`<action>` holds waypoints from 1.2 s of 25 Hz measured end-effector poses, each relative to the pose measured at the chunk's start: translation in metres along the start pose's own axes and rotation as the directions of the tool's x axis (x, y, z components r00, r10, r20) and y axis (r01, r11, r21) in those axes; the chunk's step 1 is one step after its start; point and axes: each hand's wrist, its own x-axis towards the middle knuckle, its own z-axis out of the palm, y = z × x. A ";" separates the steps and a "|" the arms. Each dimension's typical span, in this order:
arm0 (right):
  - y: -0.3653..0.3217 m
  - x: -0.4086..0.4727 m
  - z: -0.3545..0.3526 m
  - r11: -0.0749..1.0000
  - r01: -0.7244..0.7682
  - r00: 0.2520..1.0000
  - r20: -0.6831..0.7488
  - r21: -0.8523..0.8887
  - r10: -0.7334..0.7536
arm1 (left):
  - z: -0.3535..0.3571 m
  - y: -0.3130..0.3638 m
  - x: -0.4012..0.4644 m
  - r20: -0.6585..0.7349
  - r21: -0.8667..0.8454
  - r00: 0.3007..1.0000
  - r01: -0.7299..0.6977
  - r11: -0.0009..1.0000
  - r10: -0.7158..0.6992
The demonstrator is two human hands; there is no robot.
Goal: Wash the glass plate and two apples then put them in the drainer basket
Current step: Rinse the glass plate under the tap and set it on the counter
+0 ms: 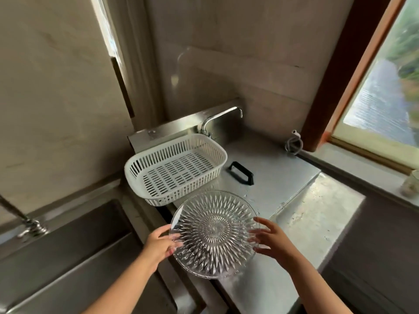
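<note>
A round cut-glass plate (214, 234) with a starburst pattern hangs above the steel counter, between the sink and the basket. My left hand (158, 244) grips its left rim. My right hand (269, 240) holds its right rim with the fingers spread behind the glass. The white slotted drainer basket (133, 168) stands just beyond the plate on the counter, with nothing in it. No apples are in view.
A steel sink (68, 250) lies at the lower left with a tap (20, 216) at its back edge. A second tap (221, 116) rises behind the basket. A black handle (241, 173) sits on the counter lid; a coiled cable (293, 143) lies by the window frame.
</note>
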 end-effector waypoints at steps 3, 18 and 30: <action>0.011 0.017 -0.006 0.999 -0.045 0.999 -0.015 0.018 0.045 | 0.008 -0.004 0.018 -0.014 0.024 0.999 0.047 0.999 -0.047; 0.005 0.030 -0.007 0.994 -0.110 0.989 -0.103 0.003 0.109 | 0.014 0.003 0.029 -0.006 0.021 0.999 0.044 0.999 -0.043; -0.067 -0.019 0.045 0.991 0.036 0.999 -0.026 -0.129 -0.040 | -0.046 0.056 -0.051 -0.056 0.041 0.990 -0.125 0.991 0.127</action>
